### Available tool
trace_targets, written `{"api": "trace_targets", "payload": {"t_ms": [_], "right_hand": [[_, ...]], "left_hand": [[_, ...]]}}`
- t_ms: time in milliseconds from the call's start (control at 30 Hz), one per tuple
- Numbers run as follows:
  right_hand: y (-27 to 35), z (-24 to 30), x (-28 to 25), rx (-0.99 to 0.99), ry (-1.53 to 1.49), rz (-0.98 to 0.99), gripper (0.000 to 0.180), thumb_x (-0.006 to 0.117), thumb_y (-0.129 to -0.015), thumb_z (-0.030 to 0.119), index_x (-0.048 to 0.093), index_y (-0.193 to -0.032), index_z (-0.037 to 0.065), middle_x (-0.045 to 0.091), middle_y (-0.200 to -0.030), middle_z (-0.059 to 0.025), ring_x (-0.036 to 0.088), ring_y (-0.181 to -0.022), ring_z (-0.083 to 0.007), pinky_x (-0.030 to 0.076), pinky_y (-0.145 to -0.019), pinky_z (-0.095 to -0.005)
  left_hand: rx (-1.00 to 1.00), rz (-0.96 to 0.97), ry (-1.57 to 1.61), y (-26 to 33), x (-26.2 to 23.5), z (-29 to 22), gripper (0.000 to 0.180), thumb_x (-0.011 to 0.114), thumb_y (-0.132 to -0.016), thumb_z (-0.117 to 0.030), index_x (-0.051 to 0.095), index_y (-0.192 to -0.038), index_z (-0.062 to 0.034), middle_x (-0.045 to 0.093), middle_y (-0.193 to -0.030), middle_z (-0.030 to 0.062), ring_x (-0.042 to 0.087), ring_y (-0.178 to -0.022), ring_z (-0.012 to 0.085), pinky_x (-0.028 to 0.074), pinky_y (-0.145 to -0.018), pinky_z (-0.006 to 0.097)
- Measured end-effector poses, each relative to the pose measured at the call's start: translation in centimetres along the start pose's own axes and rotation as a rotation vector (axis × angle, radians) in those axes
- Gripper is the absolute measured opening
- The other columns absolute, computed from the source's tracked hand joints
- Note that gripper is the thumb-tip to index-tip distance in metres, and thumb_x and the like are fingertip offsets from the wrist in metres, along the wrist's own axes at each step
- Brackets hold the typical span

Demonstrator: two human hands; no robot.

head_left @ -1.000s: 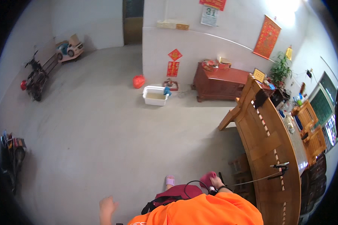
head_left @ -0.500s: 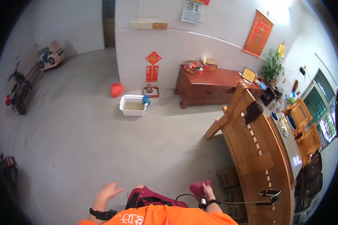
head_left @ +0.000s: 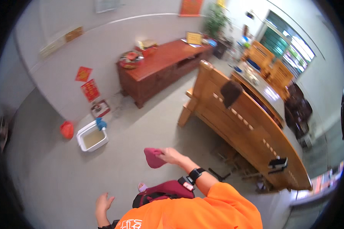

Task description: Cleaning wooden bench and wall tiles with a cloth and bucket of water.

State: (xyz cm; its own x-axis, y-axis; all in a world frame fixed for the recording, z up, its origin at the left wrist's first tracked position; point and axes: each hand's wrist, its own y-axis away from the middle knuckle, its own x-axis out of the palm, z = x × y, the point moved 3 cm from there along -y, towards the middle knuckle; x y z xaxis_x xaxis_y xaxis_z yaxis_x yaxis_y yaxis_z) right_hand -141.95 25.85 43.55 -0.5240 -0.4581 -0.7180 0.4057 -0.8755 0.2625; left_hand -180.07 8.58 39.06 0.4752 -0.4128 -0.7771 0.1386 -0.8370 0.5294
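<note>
My right hand (head_left: 171, 155) is raised in front of me and holds a small pink cloth (head_left: 153, 158) by its edge. A black watch sits on that wrist. My left hand (head_left: 103, 203) hangs low at the bottom left with its fingers spread and nothing in it. A dark red bag (head_left: 162, 191) is strapped at my chest below the orange shirt. The nearest furniture to the right hand is the back of a long wooden bench (head_left: 237, 122).
A white litter tray (head_left: 91, 138) with a blue scoop sits on the grey floor by the wall, a red dustpan (head_left: 67, 129) beside it. A dark wooden cabinet (head_left: 160, 70) stands against the wall. Wooden chairs and a tea table are at the far right.
The view has swung to the right and closer to the bench. My right hand has risen with the pink cloth; my left hand has dropped lower.
</note>
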Motion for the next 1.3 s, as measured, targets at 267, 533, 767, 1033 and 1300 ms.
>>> {"api": "trace_targets", "payload": {"t_ms": [267, 533, 767, 1033, 1300], "right_hand": [[3.7, -5.8, -15.4, 0.155, -0.822, -0.583, 0.029, 0.054, -0.088, 0.021, 0.057, -0.109, 0.002, 0.058, -0.097, 0.0005, 0.052, -0.088, -0.0093, 0.042, -0.081, -0.0262], [3.0, -10.8, -37.1, -0.028, -0.620, -1.295, 0.033, 0.055, -0.088, 0.027, 0.058, -0.105, -0.001, 0.060, -0.095, -0.0033, 0.053, -0.084, -0.0121, 0.043, -0.076, -0.0279], [-1.0, -24.1, -42.2, 0.426, 0.425, -1.122, 0.040, 0.053, -0.085, 0.025, 0.050, -0.119, 0.004, 0.058, -0.095, -0.0238, 0.057, -0.085, -0.0386, 0.045, -0.075, -0.0426], [-3.3, -16.4, -44.9, 0.503, 0.284, -1.291, 0.032, 0.055, -0.082, 0.008, 0.053, -0.112, -0.002, 0.051, -0.118, -0.0159, 0.046, -0.113, -0.0296, 0.032, -0.098, -0.0364], [-25.0, -8.6, -50.4, -0.192, -0.452, -0.395, 0.044, 0.054, -0.085, 0.027, 0.049, -0.120, 0.001, 0.059, -0.104, -0.0152, 0.056, -0.094, -0.0287, 0.043, -0.083, -0.0344]], "left_hand": [[0.762, -0.145, -0.270, -14.1, -11.6, -22.7, 0.041, 0.061, -0.078, -0.032, 0.056, -0.104, 0.0005, 0.059, -0.094, 0.0201, 0.055, -0.090, 0.0367, 0.045, -0.076, 0.043], [0.934, -0.083, -0.202, -22.8, -11.2, -39.4, 0.039, 0.060, -0.079, -0.032, 0.055, -0.103, -0.0014, 0.059, -0.094, 0.0184, 0.055, -0.089, 0.0358, 0.044, -0.076, 0.043], [0.547, -0.042, -0.127, -29.8, -9.6, -38.6, 0.045, 0.060, -0.079, -0.034, 0.056, -0.106, 0.0016, 0.058, -0.101, 0.0231, 0.054, -0.095, 0.0375, 0.044, -0.081, 0.042], [0.025, 0.339, -0.160, -40.8, -10.9, -33.4, 0.056, 0.063, -0.075, -0.041, 0.056, -0.112, -0.0004, 0.059, -0.104, 0.0224, 0.057, -0.098, 0.0345, 0.045, -0.084, 0.040], [0.395, 0.068, -0.312, -66.5, -23.2, -46.5, 0.053, 0.065, -0.074, -0.036, 0.056, -0.110, 0.0012, 0.057, -0.105, 0.0246, 0.054, -0.101, 0.0363, 0.043, -0.086, 0.040]]}}
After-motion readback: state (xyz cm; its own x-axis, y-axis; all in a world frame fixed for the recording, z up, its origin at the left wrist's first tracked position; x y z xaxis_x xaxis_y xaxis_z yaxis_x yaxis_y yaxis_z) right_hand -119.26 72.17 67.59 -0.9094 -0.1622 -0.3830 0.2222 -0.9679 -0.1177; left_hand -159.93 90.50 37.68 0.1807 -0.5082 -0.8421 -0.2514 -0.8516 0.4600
